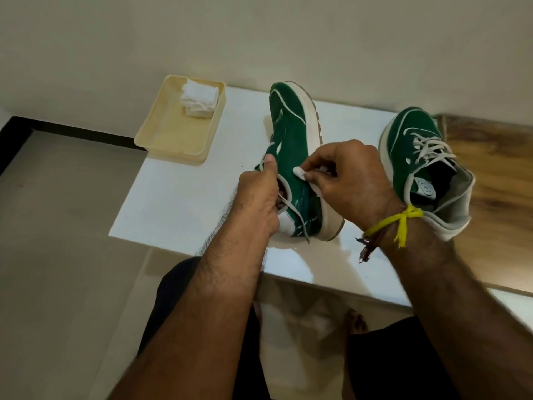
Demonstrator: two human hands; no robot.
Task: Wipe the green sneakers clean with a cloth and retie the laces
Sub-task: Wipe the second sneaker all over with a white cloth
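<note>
A green sneaker (291,140) with a cream sole lies tipped on its side in the middle of the white table (178,203). My left hand (256,197) grips its collar, thumb pressed on the green upper and fingers inside the opening. My right hand (352,183) pinches a small white cloth (300,173) against the sneaker's side near the collar. A loose lace end (300,226) hangs down over the heel. The second green sneaker (418,160) stands upright at the right, its white laces crossed over the tongue.
A cream plastic tray (173,134) at the table's back left corner holds a stack of folded white cloths (199,96). A wooden surface (496,180) adjoins the table on the right. The wall runs close behind. The person's legs and the tiled floor are below.
</note>
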